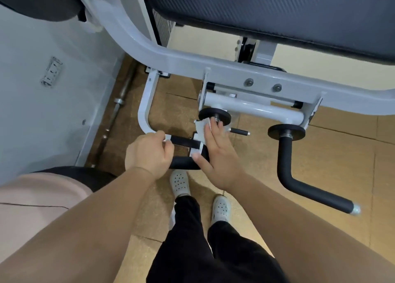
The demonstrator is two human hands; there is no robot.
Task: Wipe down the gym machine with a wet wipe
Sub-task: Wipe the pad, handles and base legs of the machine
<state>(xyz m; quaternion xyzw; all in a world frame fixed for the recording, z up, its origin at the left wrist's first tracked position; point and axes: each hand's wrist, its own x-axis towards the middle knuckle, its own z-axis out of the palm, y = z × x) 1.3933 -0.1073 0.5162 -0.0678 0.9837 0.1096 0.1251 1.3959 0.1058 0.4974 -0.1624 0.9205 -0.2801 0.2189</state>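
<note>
Left hand (pixel 149 152): curled round the near end of the left handle (pixel 183 162).
Right hand (pixel 215 154): flat, fingers pressing the wipe (pixel 199 133) on that handle, under the disc (pixel 205 112).
Risk: with no pinch, your wipe may slip off and drop to the floor.
</note>
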